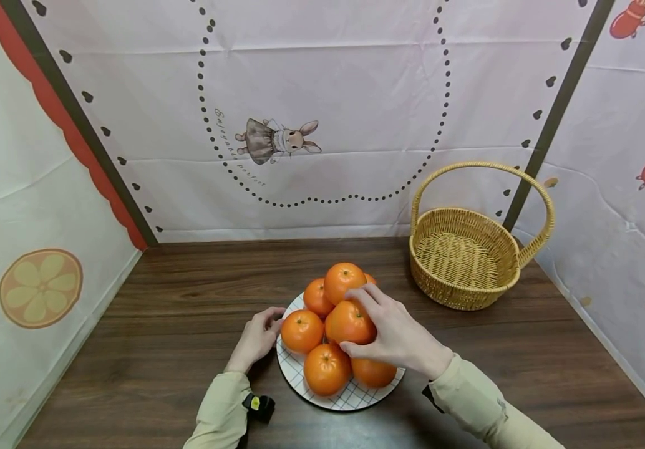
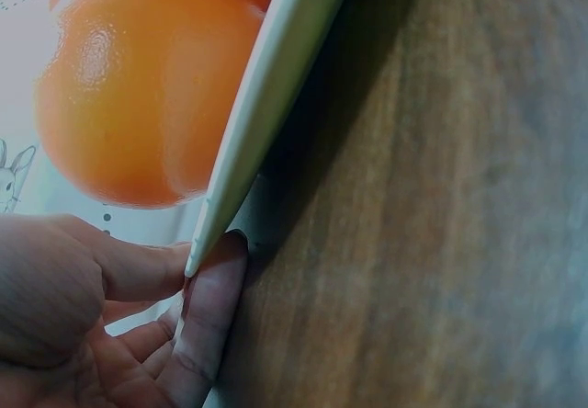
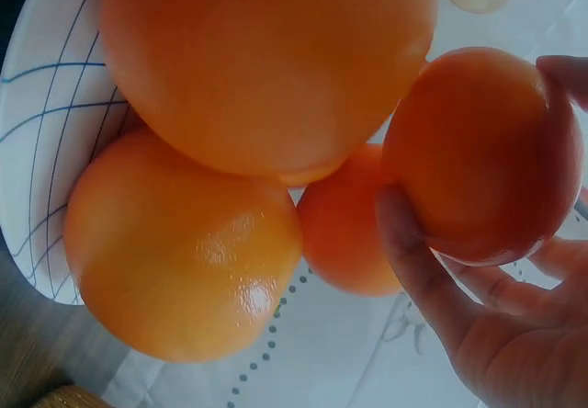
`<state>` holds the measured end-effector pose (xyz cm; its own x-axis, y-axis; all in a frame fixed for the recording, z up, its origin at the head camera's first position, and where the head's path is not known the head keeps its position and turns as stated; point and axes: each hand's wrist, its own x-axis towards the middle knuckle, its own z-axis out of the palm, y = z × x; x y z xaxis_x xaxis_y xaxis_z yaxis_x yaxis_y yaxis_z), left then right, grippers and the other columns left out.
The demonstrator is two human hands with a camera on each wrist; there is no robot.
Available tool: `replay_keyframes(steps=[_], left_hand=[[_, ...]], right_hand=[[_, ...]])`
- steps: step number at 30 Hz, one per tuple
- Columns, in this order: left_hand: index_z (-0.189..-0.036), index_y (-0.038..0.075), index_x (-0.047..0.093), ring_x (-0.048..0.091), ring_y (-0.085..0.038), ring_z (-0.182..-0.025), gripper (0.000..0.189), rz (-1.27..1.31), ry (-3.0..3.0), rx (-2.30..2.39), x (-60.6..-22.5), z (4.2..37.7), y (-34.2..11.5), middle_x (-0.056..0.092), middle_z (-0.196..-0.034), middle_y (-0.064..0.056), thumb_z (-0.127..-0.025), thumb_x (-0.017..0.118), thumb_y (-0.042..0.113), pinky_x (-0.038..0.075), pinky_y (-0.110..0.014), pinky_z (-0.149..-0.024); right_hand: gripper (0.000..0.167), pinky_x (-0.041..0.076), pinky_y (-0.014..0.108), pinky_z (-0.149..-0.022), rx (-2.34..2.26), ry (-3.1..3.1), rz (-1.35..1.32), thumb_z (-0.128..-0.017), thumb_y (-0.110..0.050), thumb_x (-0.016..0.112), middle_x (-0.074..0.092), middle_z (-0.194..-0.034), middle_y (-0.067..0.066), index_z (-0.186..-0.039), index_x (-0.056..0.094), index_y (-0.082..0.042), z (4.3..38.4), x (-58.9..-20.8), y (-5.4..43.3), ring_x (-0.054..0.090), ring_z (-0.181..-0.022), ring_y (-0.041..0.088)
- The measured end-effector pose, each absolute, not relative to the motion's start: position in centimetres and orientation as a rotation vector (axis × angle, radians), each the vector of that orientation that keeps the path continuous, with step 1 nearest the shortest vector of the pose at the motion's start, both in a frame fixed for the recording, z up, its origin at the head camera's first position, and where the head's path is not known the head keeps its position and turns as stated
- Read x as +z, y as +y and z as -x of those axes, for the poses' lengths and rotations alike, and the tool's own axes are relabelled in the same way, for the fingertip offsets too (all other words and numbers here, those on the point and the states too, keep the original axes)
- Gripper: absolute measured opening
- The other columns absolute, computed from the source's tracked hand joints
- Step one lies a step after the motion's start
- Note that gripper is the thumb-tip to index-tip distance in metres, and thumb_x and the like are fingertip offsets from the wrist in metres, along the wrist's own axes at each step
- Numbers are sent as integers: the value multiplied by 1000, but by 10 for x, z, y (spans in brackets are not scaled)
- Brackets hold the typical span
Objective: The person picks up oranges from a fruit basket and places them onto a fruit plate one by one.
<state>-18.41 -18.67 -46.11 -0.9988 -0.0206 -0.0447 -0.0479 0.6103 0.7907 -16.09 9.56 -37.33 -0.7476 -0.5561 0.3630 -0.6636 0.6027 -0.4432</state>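
A white plate [image 1: 350, 399] with a dark grid pattern carries several oranges [image 1: 302, 331], piled on one another. At its left side my left hand [image 1: 257, 341] pinches the rim; the left wrist view shows the thumb on top of the plate edge [image 2: 246, 123] and a finger beneath. My right hand [image 1: 398, 327] reaches in from the right and grips an orange [image 1: 349, 322] on the upper part of the pile. In the right wrist view its fingers curl round that orange [image 3: 482, 160], while other oranges [image 3: 184, 252] sit close by. Whether the held orange touches its neighbours, I cannot tell.
A woven basket [image 1: 457, 280] with a tall arched handle [image 1: 482, 165] stands at the back right of the dark wooden table [image 1: 188, 293]. Printed cloth walls [image 1: 322, 81] close off the back and both sides.
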Motion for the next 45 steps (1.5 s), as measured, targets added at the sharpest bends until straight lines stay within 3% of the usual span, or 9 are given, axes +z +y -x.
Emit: replay_keyframes(steps=[17,45], left_hand=[[-125,3,66,50,-14,-62,28,56,2801,1364,-463,185,-187,56,-79,-7,-100,56,7,41,-25,-61],[-127,2,65,50,-15,-63,28,73,2782,1361,-464,185,-188,54,-80,-7,-100,55,7,43,-26,-61]], right_hand=[[58,53,30,-79,742,-2647,-1043,-79,-41,78,56,-114,-1,-126,55,-16,159,-378,89,60,-91,9],[58,54,28,-80,799,-2663,-1092,-81,-45,80,53,-115,-1,-124,54,-17,154,-377,90,60,-94,10]])
